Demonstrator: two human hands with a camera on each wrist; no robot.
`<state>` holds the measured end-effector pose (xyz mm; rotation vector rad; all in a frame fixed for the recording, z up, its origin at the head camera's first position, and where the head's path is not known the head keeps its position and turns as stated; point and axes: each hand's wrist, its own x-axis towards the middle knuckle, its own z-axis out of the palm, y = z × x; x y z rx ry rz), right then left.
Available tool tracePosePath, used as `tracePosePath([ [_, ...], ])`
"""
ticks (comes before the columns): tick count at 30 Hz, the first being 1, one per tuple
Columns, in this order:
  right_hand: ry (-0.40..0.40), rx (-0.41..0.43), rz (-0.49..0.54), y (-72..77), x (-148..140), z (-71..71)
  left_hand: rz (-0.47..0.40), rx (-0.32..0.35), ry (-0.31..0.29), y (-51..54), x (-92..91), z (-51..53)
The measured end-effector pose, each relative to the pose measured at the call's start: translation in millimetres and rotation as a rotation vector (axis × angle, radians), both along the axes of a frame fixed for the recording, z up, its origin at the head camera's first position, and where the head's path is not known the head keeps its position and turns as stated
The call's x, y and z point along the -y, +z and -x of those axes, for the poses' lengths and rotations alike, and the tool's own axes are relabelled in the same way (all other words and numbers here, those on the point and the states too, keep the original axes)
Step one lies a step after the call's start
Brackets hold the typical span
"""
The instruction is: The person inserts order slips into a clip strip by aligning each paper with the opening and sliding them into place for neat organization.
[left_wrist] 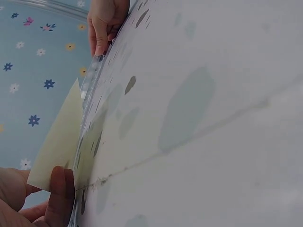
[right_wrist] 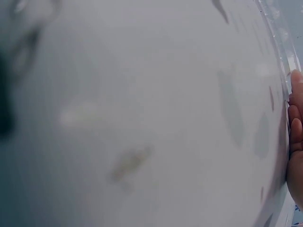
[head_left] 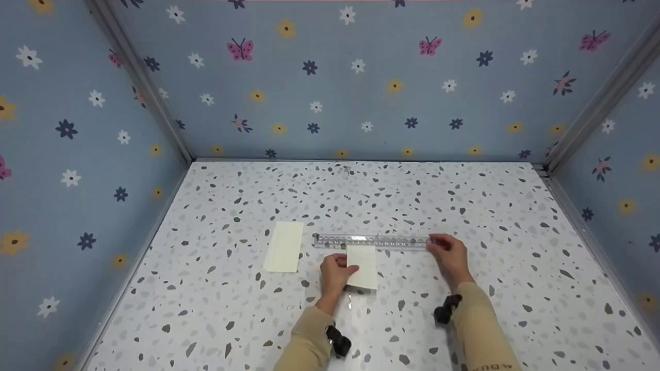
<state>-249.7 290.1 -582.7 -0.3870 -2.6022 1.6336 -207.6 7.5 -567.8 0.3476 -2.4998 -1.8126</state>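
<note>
Fingers: pinching pale-yellow paper by left edge with left hand, clear ruler-like strip by right end with right hand. Over speckled tabletop, far edge of paper at strip. Likely featherlight, crease-prone paper; stiff, slick strip. Grip by edges, lightly.

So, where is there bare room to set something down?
Free: white speckled tabletop between the clear plastic strip and blue flowered back wall, and right of the right hand. Crowded: the strip's near side, where the left hand holds a pale-yellow rectangular paper.
</note>
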Motion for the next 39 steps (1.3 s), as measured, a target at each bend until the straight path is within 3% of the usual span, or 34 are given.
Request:
tracePosePath([
  [10, 0.001, 0.026, 0.027, 0.6, 0, 0.0, 0.018, 0.020, -0.006, 1.5, -5.5, -0.9],
  [17, 0.010, -0.019, -0.032, -3.3, 1, 0.4, 0.014, 0.000, -0.022, 1.2, -10.2, -2.7],
  [28, -0.008, 0.026, 0.032, -0.8, 0, 2.8, 0.017, 0.013, -0.013, 0.7, -18.4, -0.5],
  [39, 0.004, 0.023, 0.007, -0.9, -1, 2.3, -0.012, -0.002, -0.028, 0.7, -26.5, -2.0],
])
